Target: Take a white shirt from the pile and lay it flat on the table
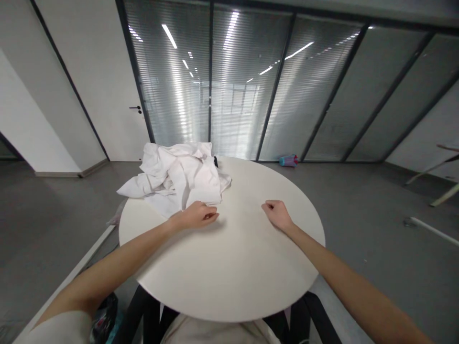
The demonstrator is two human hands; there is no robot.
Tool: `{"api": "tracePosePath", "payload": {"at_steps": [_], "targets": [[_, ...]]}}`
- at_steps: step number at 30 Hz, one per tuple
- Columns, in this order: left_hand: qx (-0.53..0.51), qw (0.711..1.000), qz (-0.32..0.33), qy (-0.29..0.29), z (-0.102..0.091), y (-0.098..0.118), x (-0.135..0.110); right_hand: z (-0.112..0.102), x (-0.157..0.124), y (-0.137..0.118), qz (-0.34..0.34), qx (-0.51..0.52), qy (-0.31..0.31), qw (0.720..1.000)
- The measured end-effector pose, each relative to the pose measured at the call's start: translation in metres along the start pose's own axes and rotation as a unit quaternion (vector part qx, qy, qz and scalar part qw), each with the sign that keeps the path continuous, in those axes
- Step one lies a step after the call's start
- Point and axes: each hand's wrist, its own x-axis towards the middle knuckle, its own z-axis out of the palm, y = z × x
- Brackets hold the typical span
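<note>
Head view looks down on one round white table (pixel 229 272) with a single heap of white cloth (pixel 179 179) lying at its far-left edge, left of centre in the frame. The left hand (pixel 195 216) rests on the table with its fingers curled and touching the near hem of the cloth; whether the grip has actually pinched the fabric or only lies against it I cannot tell. The right hand (pixel 276 213), centre-right, is closed in a loose fist on bare tabletop, well apart from the cloth and holding nothing. The risk, as I judge it, lies in where the heap sits: part of it already droops over the table's left rim, so a one-handed tug on the near hem could drag the bulk sideways and send it sliding to the grey floor (pixel 53 215). A small dark object (pixel 215 161) peeps out behind the heap and could be swept off with it. Counted: one table, one cloth heap, two hands, one dark object, and one small pink-and-blue item (pixel 289 160) on the floor by the glass wall (pixel 251 95).
</note>
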Motion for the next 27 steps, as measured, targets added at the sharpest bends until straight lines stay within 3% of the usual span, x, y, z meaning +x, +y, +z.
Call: {"api": "tracePosePath", "payload": {"at_steps": [4,8,16,27], "targets": [[0.089,0.996,0.001,0.004,0.003,-0.007,-0.004,0.0,-0.01,-0.003,-0.025,-0.018,0.011,0.999],[0.119,0.993,-0.005,-0.015,0.004,-0.013,-0.003,-0.002,-0.007,-0.001,-0.04,-0.066,-0.029,0.997],[0.09,0.993,0.017,-0.069,0.002,-0.01,-0.002,-0.006,-0.006,0.004,-0.029,-0.101,-0.058,0.993],[0.066,0.995,0.008,-0.071,-0.004,-0.008,-0.002,-0.009,-0.007,0.009,-0.027,-0.081,-0.043,0.995]]}}
